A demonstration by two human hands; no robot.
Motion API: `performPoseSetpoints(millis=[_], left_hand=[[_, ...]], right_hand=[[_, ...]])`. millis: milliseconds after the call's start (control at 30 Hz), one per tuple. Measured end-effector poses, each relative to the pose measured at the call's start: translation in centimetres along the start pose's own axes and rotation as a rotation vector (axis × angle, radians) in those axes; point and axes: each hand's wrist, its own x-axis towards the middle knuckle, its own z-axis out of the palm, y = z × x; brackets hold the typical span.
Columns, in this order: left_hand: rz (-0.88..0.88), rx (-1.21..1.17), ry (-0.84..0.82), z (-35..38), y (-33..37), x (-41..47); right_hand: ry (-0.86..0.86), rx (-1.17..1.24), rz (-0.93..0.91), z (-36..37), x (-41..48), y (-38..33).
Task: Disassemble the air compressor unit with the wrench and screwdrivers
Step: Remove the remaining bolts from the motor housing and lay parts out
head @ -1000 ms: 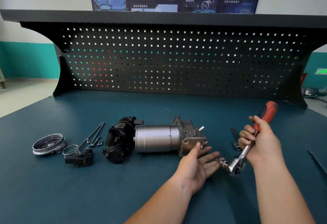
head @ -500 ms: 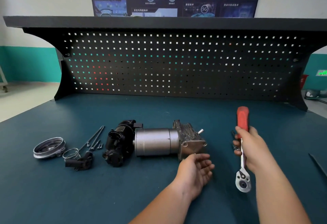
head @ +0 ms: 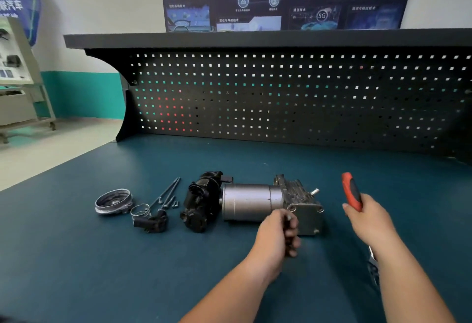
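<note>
1. The compressor [head: 249, 202] lies on its side mid-table [head: 102, 259]; black end to the left, silver drum in the middle, cast block to the right.
2. The right hand [head: 367, 221] is wrapped round the wrench [head: 352, 192], well apart from the compressor on its right; the red grip sticks up past the thumb; the steel head shows low beside the forearm, blurred.
3. The left hand [head: 277, 236] hangs in front of the cast block with fingers curled in; whether they pinch something small I cannot tell, as it is blurred.
4. Left of the compressor lie a black fitting [head: 153, 223], a wire clip [head: 140, 210], long bolts [head: 166, 192], short screws [head: 175, 204] and a round cap [head: 113, 201].
5. A pegboard [head: 281, 98] stands behind the table.
</note>
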Motion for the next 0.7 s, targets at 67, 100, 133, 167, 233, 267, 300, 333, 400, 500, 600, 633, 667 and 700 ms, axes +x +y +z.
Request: performPoseSetpoints(millis=[67,100,133,167,233,267,300,333,400,500,600,633,667,700], left_hand=[[0.142,0.061,0.044,-2.6,1.1,-0.8],[0.221,0.102,0.077,-4.1,1.5,-1.2],[0.296,0.147,0.115,-5.6,2.1,-1.6],[0.366,0.197,0.156,-7.2,2.6,-2.0],[0.478,0.294,0.264,-10.4,3.9,-2.5],[0.515,0.340,0.331,-12.0,4.6,-2.5],[0.537,0.390,0.402,-13.7,5.5,-2.4],[0.546,0.443,0.472,-15.3,6.4,-2.1],[0.545,0.558,0.580,-18.5,8.5,-1.1],[0.505,0.656,0.648,-22.0,11.3,0.6],[0.400,0.782,0.606,-24.1,12.8,2.0],[0.363,0.833,0.572,-24.7,13.0,2.5],[0.334,0.874,0.547,-25.2,13.0,2.9],[0.314,0.905,0.532,-25.7,12.9,3.2]], right_hand=[[0.007,-0.020,0.005,0.7,-0.1,-0.1],[0.004,-0.035,0.004,1.0,-0.1,-0.1],[-0.007,-0.063,0.005,1.3,-0.1,-0.1],[-0.021,-0.110,0.000,1.6,-0.1,0.0],[-0.051,-0.232,-0.014,2.0,-0.1,0.1],[-0.070,-0.267,-0.008,2.2,-0.1,0.1],[-0.096,-0.287,0.007,2.4,0.0,0.2],[-0.128,-0.319,0.025,2.5,-0.1,0.3],[-0.199,-0.406,0.046,2.6,-0.1,0.5],[-0.236,-0.418,0.067,2.7,0.1,0.6],[-0.249,-0.436,0.062,2.6,0.4,0.8],[-0.256,-0.448,0.058,2.6,0.6,0.8],[-0.262,-0.459,0.055,2.6,0.7,0.9],[-0.266,-0.469,0.052,2.7,0.8,0.9]])
